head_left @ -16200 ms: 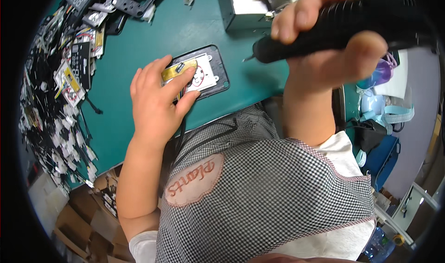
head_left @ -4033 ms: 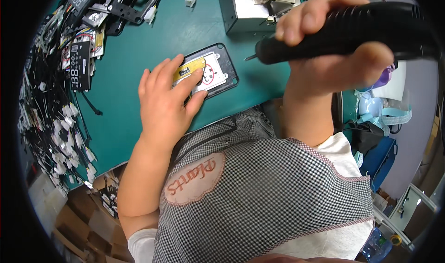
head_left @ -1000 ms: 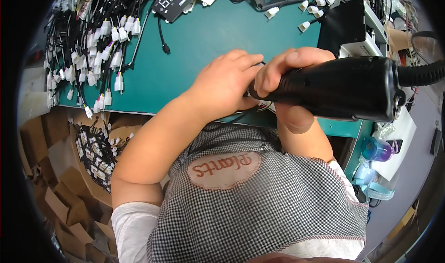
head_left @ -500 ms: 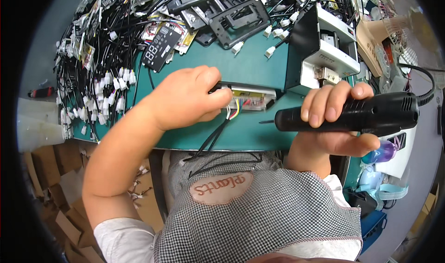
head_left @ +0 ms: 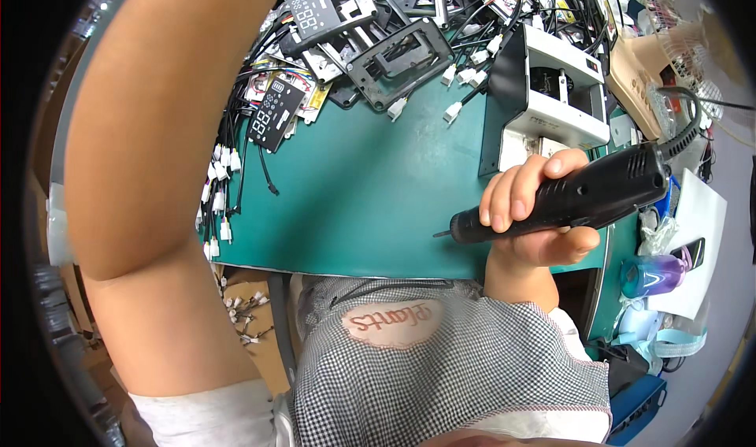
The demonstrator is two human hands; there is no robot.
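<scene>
My right hand (head_left: 526, 215) grips a black electric screwdriver (head_left: 598, 191) by its barrel. It holds the tool level over the right front of the green table (head_left: 354, 203), with the bit tip pointing left and touching nothing. A coiled cord leaves the tool's rear at the right. My left forearm (head_left: 157, 132) rises across the left side and runs out past the top edge, so that hand is hidden. The table surface below the bit is bare.
A white and black box-shaped machine (head_left: 551, 85) stands behind my right hand. Black display boards (head_left: 272, 116), black plastic frames (head_left: 398, 57) and several wired white connectors (head_left: 224, 179) crowd the back and left. A purple bottle (head_left: 654, 274) sits at the right edge.
My left hand has left the wired part at the table's front edge and swung up and left out of view; the part is gone from there. The screwdriver stays in my right hand.
</scene>
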